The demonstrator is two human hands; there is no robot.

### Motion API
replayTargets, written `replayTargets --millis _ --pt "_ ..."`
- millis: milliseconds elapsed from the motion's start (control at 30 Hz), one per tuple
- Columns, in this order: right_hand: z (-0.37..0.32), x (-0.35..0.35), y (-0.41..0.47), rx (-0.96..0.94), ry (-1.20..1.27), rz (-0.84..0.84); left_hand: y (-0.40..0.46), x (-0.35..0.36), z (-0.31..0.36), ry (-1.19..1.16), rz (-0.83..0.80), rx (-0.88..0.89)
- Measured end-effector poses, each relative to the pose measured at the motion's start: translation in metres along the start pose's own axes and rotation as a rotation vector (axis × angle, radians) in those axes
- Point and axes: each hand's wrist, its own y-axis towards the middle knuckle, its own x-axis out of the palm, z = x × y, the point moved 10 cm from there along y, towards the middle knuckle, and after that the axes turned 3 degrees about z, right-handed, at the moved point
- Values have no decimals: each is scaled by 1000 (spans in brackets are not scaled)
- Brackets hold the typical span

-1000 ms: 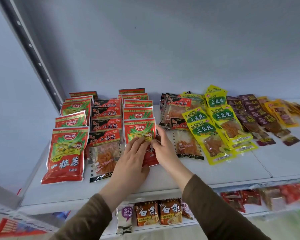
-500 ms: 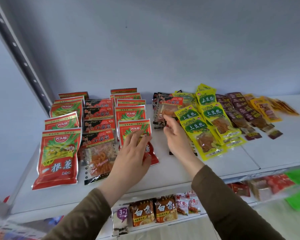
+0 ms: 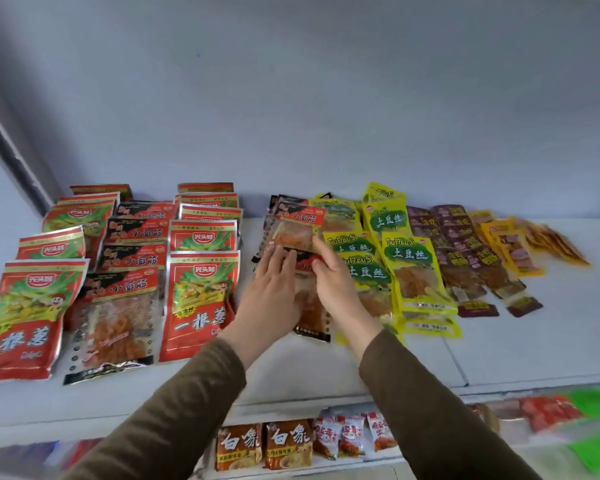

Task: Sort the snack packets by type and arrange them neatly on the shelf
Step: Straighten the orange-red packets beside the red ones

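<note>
Both hands work the loose black-and-red packet pile (image 3: 300, 233) at mid-shelf (image 3: 534, 348), left hand (image 3: 274, 289) flat with fingers spread, right hand (image 3: 333, 282) pinching one packet; risk judged: dragging it could skew the overlapping yellow packets (image 3: 409, 261) alongside.

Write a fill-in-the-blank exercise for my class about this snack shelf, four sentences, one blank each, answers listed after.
1. The left hand and right hand both reach a stack of black-and-____ packets.
2. Right of that stack lie ____ packets with green labels.
3. The sleeves are ____.
4. The packets lie on a ____ shelf.

Answers: red; yellow; brown; white
</note>
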Motion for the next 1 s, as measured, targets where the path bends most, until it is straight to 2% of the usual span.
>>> replayTargets --millis 100,200,367,467,633,800,933,1000 --pt "3 -10 3 -14 58 -36 23 1 -6 -12 2 -164" --pt "6 -16 7 -7 133 -60 29 8 -14 -5 -66 -257" --pt "14 -19 9 19 263 -64 12 7 -15 87 -40 -333" --pt "16 -13 9 21 279 -85 15 0 -22 32 18 -370" --pt "8 -3 16 39 318 -115 31 -9 -27 70 73 -347" --pt "-5 6 31 61 302 -125 21 -17 -10 126 190 -203" --pt "-19 21 40 72 291 -137 9 12 -8 114 -24 -229" --pt "-18 24 46 134 312 -142 4 16 -10 99 -65 -257"
